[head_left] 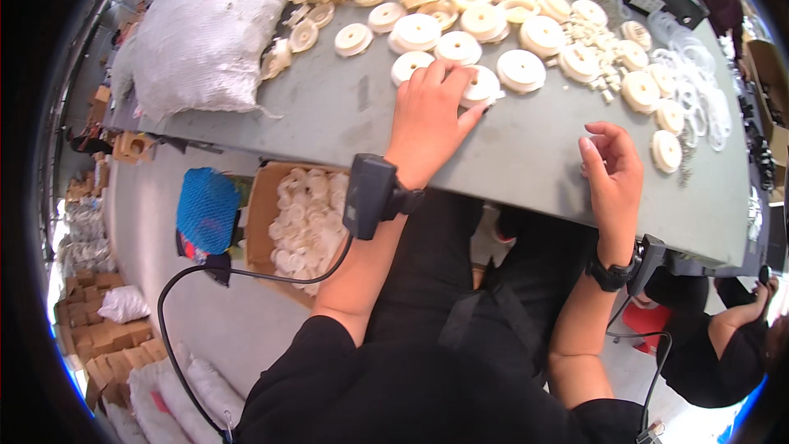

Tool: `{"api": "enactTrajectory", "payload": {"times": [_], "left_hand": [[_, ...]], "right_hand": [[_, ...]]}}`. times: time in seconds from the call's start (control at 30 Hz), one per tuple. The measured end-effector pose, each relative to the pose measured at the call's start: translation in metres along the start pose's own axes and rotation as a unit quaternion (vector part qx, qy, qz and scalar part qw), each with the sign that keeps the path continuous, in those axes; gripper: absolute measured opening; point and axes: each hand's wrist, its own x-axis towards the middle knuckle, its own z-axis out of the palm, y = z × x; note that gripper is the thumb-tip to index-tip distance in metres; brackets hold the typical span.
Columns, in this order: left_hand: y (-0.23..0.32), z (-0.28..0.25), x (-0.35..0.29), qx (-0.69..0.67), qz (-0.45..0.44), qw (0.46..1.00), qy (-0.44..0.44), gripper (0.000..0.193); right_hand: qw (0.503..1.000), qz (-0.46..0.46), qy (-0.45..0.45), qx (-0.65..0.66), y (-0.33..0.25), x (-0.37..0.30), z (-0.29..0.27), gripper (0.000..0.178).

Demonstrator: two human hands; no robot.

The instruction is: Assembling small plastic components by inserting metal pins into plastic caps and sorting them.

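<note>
My left hand (429, 122) reaches over the grey table, its fingers bent onto a round cream plastic wheel (480, 87). The thumb lies at the wheel's near edge, and the fingers cover its left side. Similar wheels sit close around it: one (410, 67) beyond the fingertips, another (457, 48) behind, and one (520, 71) to the right. To the right, my right hand (615, 171) is held above the table near its front edge, fingers curled toward the thumb. A small pale bit shows by the thumb, too little to name.
Many more cream parts (485, 20) crowd the table's far side, with small blocks (598, 45), springs and clear rings (713, 111) at right. A white woven sack (215, 33) stands at left. Below is a cardboard box (261, 218) of white parts. Another person (707, 345) sits at lower right.
</note>
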Motion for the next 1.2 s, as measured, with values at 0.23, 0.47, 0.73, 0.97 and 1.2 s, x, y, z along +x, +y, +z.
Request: {"api": "enactTrajectory", "payload": {"times": [0.23,0.47,0.73,0.97,1.2], "left_hand": [[0.01,0.006,-0.013,-0.037,-0.002,0.999,-0.016,0.033],[0.023,0.009,-0.026,-0.119,0.001,0.993,-0.024,0.029],[0.018,0.014,-0.011,-0.287,-0.19,0.938,0.032,0.037],[0.02,0.027,-0.015,-0.318,-0.2,0.926,0.05,0.046],[0.023,0.024,-0.016,-0.224,-0.16,0.959,0.063,0.045]], "right_hand": [[0.964,-0.091,-0.028,-0.249,-0.006,0.072,-0.029,0.025],[0.894,-0.128,-0.026,-0.428,0.015,0.12,0.001,0.022],[0.975,-0.123,-0.13,-0.129,-0.01,0.084,0.016,0.021],[0.985,-0.049,-0.147,-0.075,-0.023,0.023,0.057,0.016],[0.975,-0.046,-0.166,-0.139,-0.023,0.022,0.053,0.016]]}}
